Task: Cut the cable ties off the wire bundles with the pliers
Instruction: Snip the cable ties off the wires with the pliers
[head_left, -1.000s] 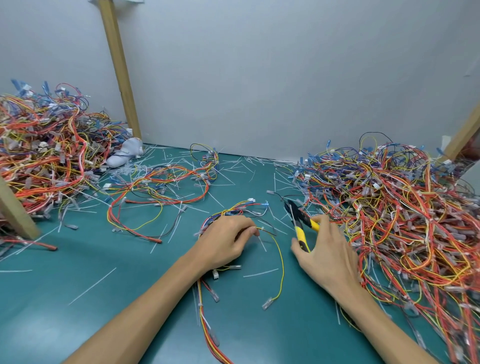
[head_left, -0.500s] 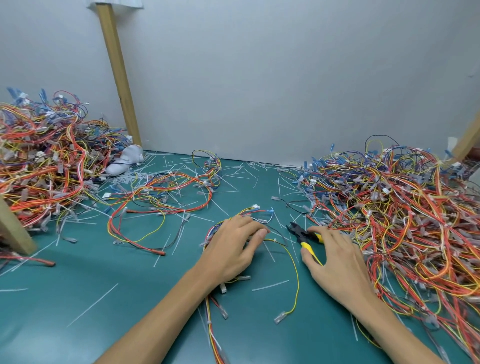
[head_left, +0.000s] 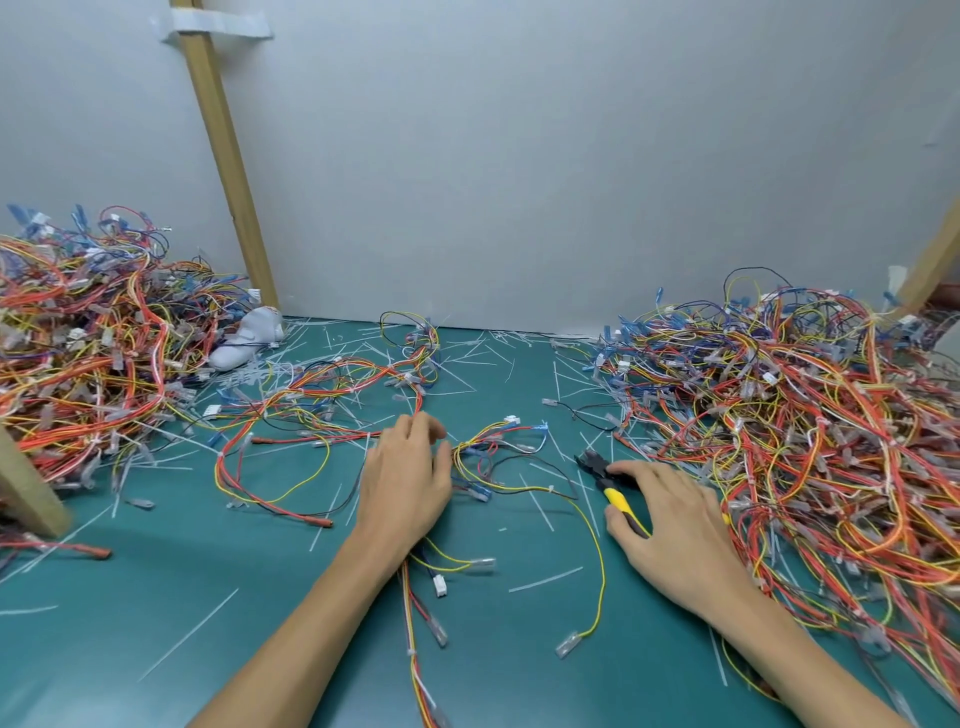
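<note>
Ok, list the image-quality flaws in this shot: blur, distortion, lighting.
Head view: motion blur smears the left hand, mostly its fingers; the right hand and pliers are sharp. Head view: wide-angle distortion likely slants the wooden post; soft light, faint shadows, no glare.

Plain pale-grey wall at back. Teal matte worktop. Wooden post leans at left, grey tape at top; 2nd post far right, 3rd near left edge. Light soft, even.
</note>
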